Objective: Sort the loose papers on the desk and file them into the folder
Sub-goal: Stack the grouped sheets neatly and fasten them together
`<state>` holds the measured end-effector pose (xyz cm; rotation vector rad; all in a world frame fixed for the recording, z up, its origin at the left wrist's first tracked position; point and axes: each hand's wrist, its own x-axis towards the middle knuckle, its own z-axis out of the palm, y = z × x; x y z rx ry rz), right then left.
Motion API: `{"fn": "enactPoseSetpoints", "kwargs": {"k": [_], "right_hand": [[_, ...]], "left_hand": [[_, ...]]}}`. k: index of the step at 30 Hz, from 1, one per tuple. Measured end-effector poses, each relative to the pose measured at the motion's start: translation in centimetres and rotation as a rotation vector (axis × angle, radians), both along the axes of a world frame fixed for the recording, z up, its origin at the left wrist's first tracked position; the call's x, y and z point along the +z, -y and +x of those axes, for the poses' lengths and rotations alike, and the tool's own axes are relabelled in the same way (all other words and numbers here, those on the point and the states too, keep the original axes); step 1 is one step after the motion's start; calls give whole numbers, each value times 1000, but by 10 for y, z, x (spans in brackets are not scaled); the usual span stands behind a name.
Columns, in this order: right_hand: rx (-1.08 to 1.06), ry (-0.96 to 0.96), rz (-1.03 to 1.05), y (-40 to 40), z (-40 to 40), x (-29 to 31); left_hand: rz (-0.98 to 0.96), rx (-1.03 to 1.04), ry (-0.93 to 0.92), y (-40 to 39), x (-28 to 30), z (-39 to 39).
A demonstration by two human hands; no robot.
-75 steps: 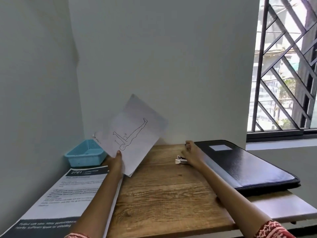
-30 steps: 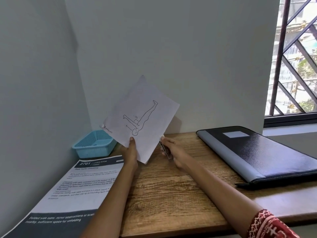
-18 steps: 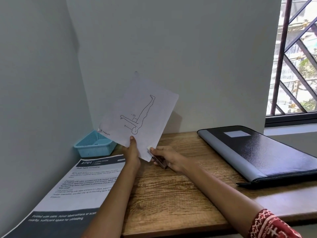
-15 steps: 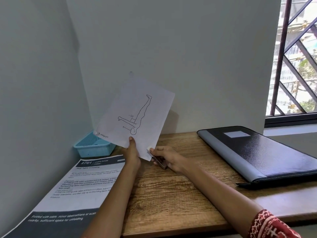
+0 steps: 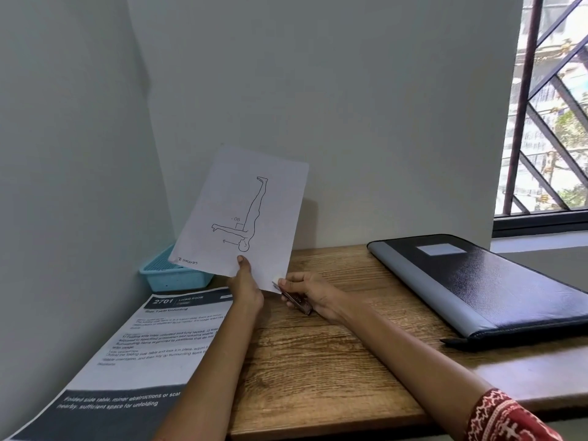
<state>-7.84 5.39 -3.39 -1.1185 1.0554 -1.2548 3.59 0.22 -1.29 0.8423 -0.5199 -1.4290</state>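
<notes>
Holding a white sheet of paper (image 5: 245,214) upright above a wooden desk (image 5: 318,361), the person's left hand (image 5: 246,286) pinches its lower edge, thumb on the printed face. The sheet carries a line drawing of a body with one leg raised, plus small handwriting at its lower left corner. It tilts slightly, its top leaning toward the white wall behind the desk.

The right hand (image 5: 310,296) sits just right of the left hand, low over the desk, fingers curled round a small dark metal tool (image 5: 296,300), perhaps a stapler; its tip meets the sheet's lower right corner. A red patterned sleeve (image 5: 509,418) covers the right forearm near the bottom edge.

On the desk's left part lies a large printed page (image 5: 133,351) with dark header and footer bands; the heading reads "2701". Beyond that page, in the desk's far left corner, stands a light blue plastic basket (image 5: 171,275), partly hidden behind the held sheet.

On the desk's right part lies a closed black folder (image 5: 493,288) with a grey spine and a pale label on its cover, well apart from both hands. A barred window (image 5: 547,116) stands to the right, above the folder.
</notes>
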Motion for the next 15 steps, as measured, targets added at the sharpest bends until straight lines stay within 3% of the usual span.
{"fn": "enactPoseSetpoints", "kwargs": {"k": [9, 12, 15], "right_hand": [[-74, -38, -25, -1, -3, 0], [-113, 6, -32, 0, -5, 1], [-123, 43, -55, -1, -6, 3]], "left_hand": [[-87, -165, -29, 1, -1, 3], [-180, -369, -19, -1, -2, 6], [-224, -628, 169, -7, -4, 5]]}}
